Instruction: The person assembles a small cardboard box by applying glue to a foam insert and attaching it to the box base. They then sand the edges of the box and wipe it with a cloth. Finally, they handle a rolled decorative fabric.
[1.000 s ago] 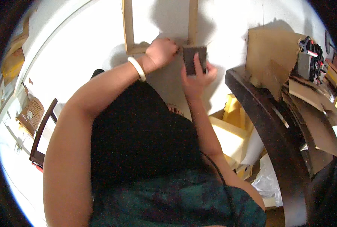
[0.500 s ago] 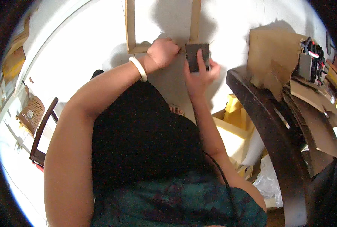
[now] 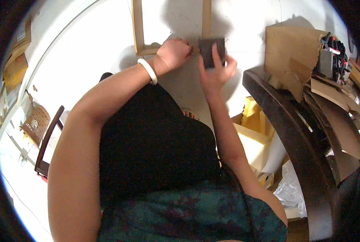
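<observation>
A pale wooden frame (image 3: 138, 28) lies at the top of the view, its near bar running between my hands. My left hand (image 3: 174, 54), with a white bangle on the wrist, is closed at that near bar; its fingertips are mostly hidden. To its right, my right hand (image 3: 217, 73) grips a dark grey rectangular block (image 3: 207, 52). One finger stretches along the block's top face, with the thumb and other fingers at its sides. The block is at the frame's near right corner and covers it.
On the right, a dark brown curved furniture edge (image 3: 281, 117) runs beside torn cardboard (image 3: 289, 56) and a cluster of black items. Below it are yellow packaging (image 3: 252, 115) and a clear plastic bag (image 3: 288, 189). At left stand a dark chair (image 3: 47, 139) and a brown printed container (image 3: 36, 123).
My right hand has moved the dark block a little farther away from me. My left hand stays at the frame, and the whole view has shifted slightly.
</observation>
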Demonstrator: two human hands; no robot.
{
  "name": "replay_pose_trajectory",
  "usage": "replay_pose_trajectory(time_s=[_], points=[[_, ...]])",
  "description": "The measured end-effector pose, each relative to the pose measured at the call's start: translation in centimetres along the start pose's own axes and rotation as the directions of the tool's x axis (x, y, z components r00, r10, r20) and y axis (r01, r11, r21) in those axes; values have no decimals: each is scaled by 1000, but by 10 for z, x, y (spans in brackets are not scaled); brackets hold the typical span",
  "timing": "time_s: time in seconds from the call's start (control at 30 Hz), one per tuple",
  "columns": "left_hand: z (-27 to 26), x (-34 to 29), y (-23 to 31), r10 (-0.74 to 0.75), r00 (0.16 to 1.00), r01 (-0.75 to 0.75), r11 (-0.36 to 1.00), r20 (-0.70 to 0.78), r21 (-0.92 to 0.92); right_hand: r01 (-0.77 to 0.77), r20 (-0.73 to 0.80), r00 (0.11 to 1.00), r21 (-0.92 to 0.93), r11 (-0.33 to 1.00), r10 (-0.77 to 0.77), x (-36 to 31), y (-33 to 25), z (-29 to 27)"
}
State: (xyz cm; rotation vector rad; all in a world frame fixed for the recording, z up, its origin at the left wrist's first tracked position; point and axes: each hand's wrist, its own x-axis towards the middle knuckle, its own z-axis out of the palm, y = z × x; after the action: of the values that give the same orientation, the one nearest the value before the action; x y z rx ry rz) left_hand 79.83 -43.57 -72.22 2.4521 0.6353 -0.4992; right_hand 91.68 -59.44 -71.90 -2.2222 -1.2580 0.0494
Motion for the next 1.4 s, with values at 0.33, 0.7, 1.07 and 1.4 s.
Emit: replay_pose_trajectory(time_s=[0.33,0.7,1.07,1.4], points=[[-15,-20,-2,59,930,-112,986,-362,-127,-261,12,965,125,957,261,-28,16,-46],[-78,-68,-144,-442,896,276,497,33,-823,419,339,751,417,806,-566,46,-66,6],[-75,-70,-151,-419,907,262,490,39,-832,556,389,601,424,715,-698,46,-87,46],[-62,-64,-155,-309,949,177,674,-57,-717,559,452,577,388,733,-680,49,-94,39]])
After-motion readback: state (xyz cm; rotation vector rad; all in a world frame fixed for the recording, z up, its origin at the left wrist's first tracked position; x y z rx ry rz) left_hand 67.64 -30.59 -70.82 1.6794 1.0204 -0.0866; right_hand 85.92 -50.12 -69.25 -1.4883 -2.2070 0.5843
